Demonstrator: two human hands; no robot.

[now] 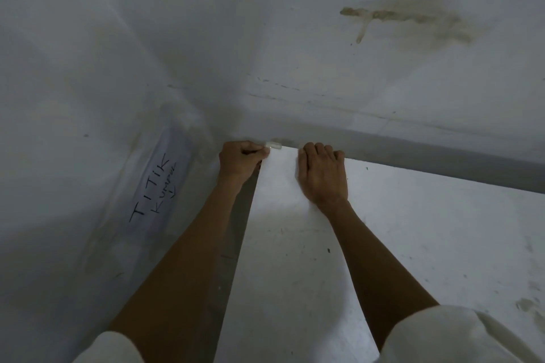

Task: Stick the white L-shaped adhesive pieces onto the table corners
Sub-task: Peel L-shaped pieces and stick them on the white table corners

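A white table [324,259] runs from the bottom of the view up to its far left corner by the wall. On that corner sits a small white L-shaped adhesive piece [274,145]. My left hand [240,160] is curled at the corner's left side, fingertips pinching the piece against the edge. My right hand [323,174] lies on the tabletop just right of the corner, its fingers hooked over the far edge. How much of the piece touches the corner is hidden by my fingers.
White walls close in on the left and behind the table, with a narrow dark gap [239,215] along the table's left edge. A taped paper label [156,186] with handwriting hangs on the left wall. A brownish stain [413,20] marks the back wall.
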